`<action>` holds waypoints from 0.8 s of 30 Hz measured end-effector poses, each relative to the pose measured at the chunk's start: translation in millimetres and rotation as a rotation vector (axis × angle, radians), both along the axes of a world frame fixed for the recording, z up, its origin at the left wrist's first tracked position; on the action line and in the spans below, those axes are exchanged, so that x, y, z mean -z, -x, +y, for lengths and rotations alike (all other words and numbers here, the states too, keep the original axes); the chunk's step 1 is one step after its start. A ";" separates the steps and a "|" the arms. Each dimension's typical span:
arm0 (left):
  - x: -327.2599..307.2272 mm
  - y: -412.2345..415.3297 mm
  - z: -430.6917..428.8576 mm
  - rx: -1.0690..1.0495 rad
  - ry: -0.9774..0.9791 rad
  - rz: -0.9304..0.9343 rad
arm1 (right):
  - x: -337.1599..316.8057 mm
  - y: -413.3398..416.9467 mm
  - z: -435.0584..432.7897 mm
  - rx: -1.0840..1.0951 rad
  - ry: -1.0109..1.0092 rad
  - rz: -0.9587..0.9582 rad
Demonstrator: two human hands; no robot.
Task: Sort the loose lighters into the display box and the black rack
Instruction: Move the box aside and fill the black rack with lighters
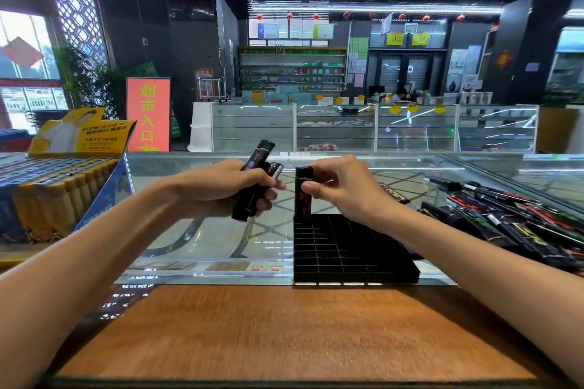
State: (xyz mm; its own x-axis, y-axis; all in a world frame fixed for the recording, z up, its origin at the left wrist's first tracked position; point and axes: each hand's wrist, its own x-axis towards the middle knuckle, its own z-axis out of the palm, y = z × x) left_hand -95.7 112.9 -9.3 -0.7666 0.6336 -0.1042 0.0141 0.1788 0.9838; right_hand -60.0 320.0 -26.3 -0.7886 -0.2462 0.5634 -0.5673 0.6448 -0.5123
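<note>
A black rack (347,249) with a grid of slots lies on the glass counter in front of me. My right hand (341,186) pinches a black lighter with a red print (302,199), held upright at the rack's far left corner. My left hand (221,189), left of the rack, grips a bunch of black lighters (257,164), two or three of them. A pile of loose black lighters (505,218) lies to the right of the rack. The blue and yellow display box (104,199) stands at the left, filled with yellow lighters (53,199).
The glass counter (202,230) ends in a wooden ledge (284,331) near me. A yellow card header (82,133) rises behind the display box. One stray lighter (393,193) lies behind my right hand. Glass showcases and shelves fill the shop beyond.
</note>
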 end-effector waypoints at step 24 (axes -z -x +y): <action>5.2 -54.4 8.0 0.162 -0.128 0.186 | -10.6 -48.7 9.8 -0.251 0.435 -0.319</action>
